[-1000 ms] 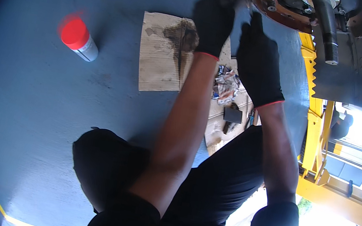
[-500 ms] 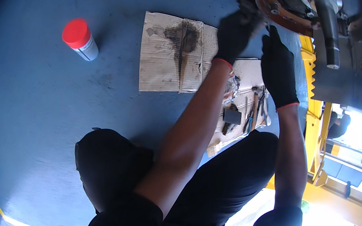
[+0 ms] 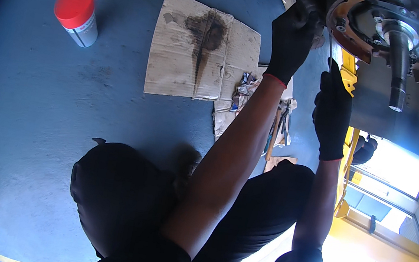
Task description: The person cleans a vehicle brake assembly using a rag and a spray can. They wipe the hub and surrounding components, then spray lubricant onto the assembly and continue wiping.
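The curved rust-brown shoe (image 3: 348, 43) lies left of the spindle (image 3: 397, 65), beyond the right hand (image 3: 331, 114), whose fingers grip a slim tool (image 3: 331, 48) pointing up toward it. The left hand (image 3: 292, 42) is just beside the shoe; its grip I cannot tell. Work at the shoe's edge seems underway, calling for 2 steady hands next.

A head-worn fisheye camera looks down from above the wearer's forearms (image 3: 230, 173), with the left hand (image 3: 291, 44) and right hand (image 3: 331, 117) farther off and blue floor (image 3: 87, 106) beyond.
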### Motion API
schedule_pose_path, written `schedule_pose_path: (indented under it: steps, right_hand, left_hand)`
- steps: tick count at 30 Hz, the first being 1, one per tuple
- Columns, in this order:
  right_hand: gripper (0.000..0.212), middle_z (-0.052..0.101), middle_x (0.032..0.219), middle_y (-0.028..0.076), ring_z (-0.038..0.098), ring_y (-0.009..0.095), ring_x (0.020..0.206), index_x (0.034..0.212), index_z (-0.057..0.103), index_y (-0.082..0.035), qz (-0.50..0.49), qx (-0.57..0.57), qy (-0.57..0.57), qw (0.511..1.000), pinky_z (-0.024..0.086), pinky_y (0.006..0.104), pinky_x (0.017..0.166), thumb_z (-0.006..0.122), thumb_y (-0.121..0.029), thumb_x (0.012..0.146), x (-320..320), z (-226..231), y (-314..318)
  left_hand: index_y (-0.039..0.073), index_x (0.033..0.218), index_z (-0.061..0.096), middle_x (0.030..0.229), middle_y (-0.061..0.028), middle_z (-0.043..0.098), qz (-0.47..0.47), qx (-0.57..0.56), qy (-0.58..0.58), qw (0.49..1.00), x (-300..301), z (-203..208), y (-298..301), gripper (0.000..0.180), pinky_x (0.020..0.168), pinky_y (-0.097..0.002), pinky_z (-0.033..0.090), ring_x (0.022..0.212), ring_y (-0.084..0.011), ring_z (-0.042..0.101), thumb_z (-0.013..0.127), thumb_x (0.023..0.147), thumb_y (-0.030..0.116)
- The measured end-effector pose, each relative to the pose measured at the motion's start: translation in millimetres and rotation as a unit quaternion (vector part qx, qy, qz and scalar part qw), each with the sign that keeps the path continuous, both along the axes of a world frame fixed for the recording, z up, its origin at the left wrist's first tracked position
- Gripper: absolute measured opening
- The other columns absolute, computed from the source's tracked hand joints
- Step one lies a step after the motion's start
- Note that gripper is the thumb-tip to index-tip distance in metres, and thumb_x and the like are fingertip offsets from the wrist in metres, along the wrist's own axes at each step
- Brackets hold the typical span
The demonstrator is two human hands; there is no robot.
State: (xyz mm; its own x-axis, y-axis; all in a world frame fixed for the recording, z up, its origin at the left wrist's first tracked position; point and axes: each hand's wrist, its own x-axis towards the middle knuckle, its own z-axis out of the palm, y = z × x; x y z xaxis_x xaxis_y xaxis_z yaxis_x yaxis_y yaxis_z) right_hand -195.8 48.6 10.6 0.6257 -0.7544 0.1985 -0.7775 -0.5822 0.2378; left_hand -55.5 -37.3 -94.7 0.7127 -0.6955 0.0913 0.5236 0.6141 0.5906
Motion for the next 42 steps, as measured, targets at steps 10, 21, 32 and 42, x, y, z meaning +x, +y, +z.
schedule_pose_path:
  steps: [10,21,32,42]
  right_hand:
    - [0.034,0.058,0.069,-0.002,0.049,0.003,0.049,0.145,0.065,-0.003,-0.060,0.038,-0.006,0.997,0.035,0.0216,0.042,0.057,-0.013,0.114,57.8,-12.0,-19.1]
    - [0.044,0.074,0.089,0.009,0.068,0.015,0.066,0.153,0.060,-0.001,-0.035,-0.048,0.009,0.998,0.054,0.0298,0.061,0.061,-0.013,0.111,25.7,-16.0,-33.2]
    - [0.035,0.066,0.084,0.002,0.061,0.005,0.061,0.145,0.065,-0.001,-0.066,0.060,0.009,0.996,0.045,0.0227,0.052,0.059,-0.012,0.112,65.6,-0.5,-7.6]
    - [0.046,0.077,0.097,0.011,0.059,0.006,0.061,0.154,0.061,-0.002,-0.007,-0.078,0.091,0.993,0.049,0.0259,0.055,0.062,-0.004,0.108,12.0,-0.3,-20.0]
  left_hand:
    - [0.001,0.108,0.077,0.099,-0.0107,0.081,-0.055,0.010,-0.045,0.997,18.3,-0.8,4.3,0.022,0.080,-0.0360,0.059,0.094,-0.0232,0.079,0.078,0.101,0.021]
    - [0.004,0.124,0.076,0.110,-0.0193,0.080,-0.002,0.060,-0.186,0.981,-17.4,-7.3,-7.6,0.031,0.086,-0.0405,0.062,0.105,-0.0323,0.078,0.074,0.101,0.025]
    - [0.003,0.100,0.079,0.092,-0.0149,0.079,0.058,0.013,-0.090,0.994,24.2,1.5,0.0,0.015,0.079,-0.0388,0.062,0.084,-0.0326,0.077,0.075,0.098,0.017]
    - [0.004,0.111,0.079,0.097,-0.0139,0.082,-0.025,0.053,-0.026,0.998,0.6,13.1,0.1,0.027,0.080,-0.0389,0.062,0.090,-0.0292,0.081,0.076,0.100,0.028]
